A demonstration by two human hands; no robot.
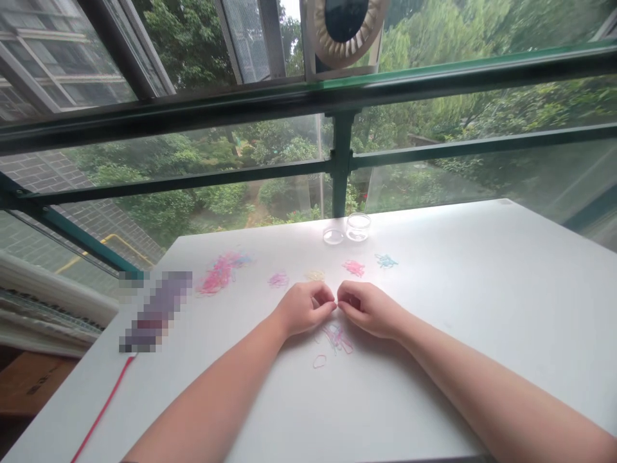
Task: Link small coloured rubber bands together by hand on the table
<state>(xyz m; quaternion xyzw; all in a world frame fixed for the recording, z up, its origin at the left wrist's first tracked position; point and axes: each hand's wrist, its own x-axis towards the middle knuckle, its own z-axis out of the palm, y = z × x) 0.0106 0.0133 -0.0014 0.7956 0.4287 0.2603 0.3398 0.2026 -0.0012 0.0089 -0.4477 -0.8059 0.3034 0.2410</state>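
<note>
My left hand [308, 307] and my right hand [365, 308] meet fingertip to fingertip above the table, both pinched closed; whatever lies between the fingers is too small to name. Just below them is a small mixed heap of thin coloured bands [339, 339], with a single pink band [319, 361] beside it. Beyond my hands lie small piles: purple bands [278, 280], yellow bands [315, 275] partly behind my left hand, pink bands [354, 268] and blue bands [387, 260]. A larger mixed pile [222, 273] spreads to the left.
Near the far edge of the white table [482, 283] stand a clear round jar [358, 227] and a clear lid [333, 236]. A pixelated object [159, 312] with a red cord [103, 408] lies at the left edge. Green window rails run behind the table.
</note>
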